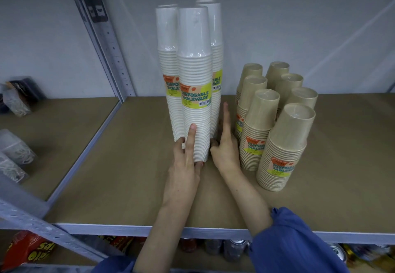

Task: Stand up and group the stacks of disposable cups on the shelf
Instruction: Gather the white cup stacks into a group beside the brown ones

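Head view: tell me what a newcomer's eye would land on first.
Three tall white stacks of wrapped disposable cups stand upright together in the middle of the brown shelf board, with their green-and-yellow labels facing out. To their right is a cluster of seven shorter kraft-brown cup stacks, also upright. The left hand grips the front white stack's base, and the right hand rests beside it with one of its fingers pointing straight up.

Three tall white cup stacks [193, 69] stand upright together on shelf [128, 166], brown stacks [277, 144] just right. Left hand [186, 166] grips front stack [197, 127] at base; right hand [224, 146] touches its side.
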Demonstrator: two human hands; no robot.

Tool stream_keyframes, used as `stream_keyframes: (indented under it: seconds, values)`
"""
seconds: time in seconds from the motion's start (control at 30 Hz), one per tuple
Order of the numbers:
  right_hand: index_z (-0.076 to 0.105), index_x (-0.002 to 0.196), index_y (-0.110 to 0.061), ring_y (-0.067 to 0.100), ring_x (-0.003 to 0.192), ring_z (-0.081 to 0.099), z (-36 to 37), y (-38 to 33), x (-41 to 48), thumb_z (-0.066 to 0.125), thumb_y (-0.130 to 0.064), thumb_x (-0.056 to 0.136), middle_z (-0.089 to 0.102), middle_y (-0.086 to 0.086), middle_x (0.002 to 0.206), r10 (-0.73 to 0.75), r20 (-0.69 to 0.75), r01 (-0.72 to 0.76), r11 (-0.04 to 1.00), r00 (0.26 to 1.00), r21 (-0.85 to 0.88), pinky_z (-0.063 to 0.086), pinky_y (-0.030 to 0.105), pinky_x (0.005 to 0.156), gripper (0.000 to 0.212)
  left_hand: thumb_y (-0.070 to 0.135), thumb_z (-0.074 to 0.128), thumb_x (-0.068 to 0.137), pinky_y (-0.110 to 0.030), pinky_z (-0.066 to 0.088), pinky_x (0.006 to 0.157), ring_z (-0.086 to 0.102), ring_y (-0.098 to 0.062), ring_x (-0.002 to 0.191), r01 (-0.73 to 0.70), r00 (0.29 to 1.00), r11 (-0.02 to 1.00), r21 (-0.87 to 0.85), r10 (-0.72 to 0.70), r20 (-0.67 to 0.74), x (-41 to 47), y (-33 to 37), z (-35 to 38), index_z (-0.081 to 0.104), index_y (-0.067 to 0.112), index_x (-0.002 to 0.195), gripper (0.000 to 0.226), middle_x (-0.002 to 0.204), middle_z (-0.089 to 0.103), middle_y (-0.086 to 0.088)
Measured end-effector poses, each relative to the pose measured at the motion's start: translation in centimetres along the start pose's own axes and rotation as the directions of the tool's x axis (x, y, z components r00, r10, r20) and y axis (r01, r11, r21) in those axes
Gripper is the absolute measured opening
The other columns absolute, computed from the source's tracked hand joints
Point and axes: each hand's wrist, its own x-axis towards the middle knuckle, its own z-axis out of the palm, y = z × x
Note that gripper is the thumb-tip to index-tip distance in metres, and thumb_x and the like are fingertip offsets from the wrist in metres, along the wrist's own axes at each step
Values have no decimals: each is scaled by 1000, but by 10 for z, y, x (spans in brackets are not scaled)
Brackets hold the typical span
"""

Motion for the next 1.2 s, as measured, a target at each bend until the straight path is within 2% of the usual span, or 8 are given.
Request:
stream_keyframes:
  seconds: [0.1,0.2,0.27,0.6,0.77,0.97,1.03,1.2]
  values:
    - [-4,126,-52,24,130,40,0,0,0,53,2,79,31,7,149,1,-3,-1,1000,1000,-13,33,35,107,91,3,60,83,-46,49,87,52,-35,112,-6,1000,1000,-6,6,-8,1,0,1,-9,53,119,92,139,34,-13]
    - [-3,130,-45,24,133,36,-1,1,0,53,0,80,27,6,150,-1,4,1,1000,1000,-22,32,39,109,88,2,59,83,-45,47,88,50,-35,114,-8,1000,1000,-12,8,-6,2,-2,2,-12,52,120,94,141,32,-13]
    - [-3,131,-43,24,134,35,-1,0,-1,53,-1,81,26,6,151,-5,7,5,1000,1000,-21,31,37,109,87,2,59,83,-45,48,86,51,-35,113,-10,1000,1000,-12,9,-9,3,-3,3,-14,52,120,95,141,32,-13]
    - [-3,130,-45,25,131,38,-1,1,-1,54,-1,80,29,7,149,-8,15,8,1000,1000,-16,33,34,106,87,4,60,82,-44,50,82,54,-35,109,-28,999,999,-19,28,-33,2,-5,4,-11,52,122,95,139,35,-14]
    - [0,139,-35,19,132,35,-1,2,-1,54,-1,79,23,2,152,-5,25,5,1000,1000,-3,28,25,103,88,2,60,82,-43,49,85,52,-34,111,-27,999,999,-27,26,-42,2,-5,5,-8,54,121,95,138,36,-13]
    - [0,135,-40,12,126,37,0,2,-1,52,2,80,27,0,150,-11,11,11,999,1000,-32,27,15,97,87,0,60,81,-42,49,83,53,-34,110,-32,998,999,-22,31,-47,2,-6,4,-9,53,121,96,137,36,-14]
    - [-1,134,-41,11,127,35,0,2,-1,52,2,80,24,-1,151,-15,13,15,999,1000,-35,26,15,99,86,0,60,81,-41,49,84,53,-34,111,-33,998,999,-17,32,-48,2,-6,4,-11,52,121,97,138,36,-14]
    - [-2,134,-41,21,133,35,0,1,-1,52,0,80,22,1,152,-10,24,11,999,1000,-34,27,22,102,86,2,61,81,-41,49,83,53,-34,110,-36,998,999,-7,36,-53,3,-7,4,-12,52,121,97,139,36,-13]
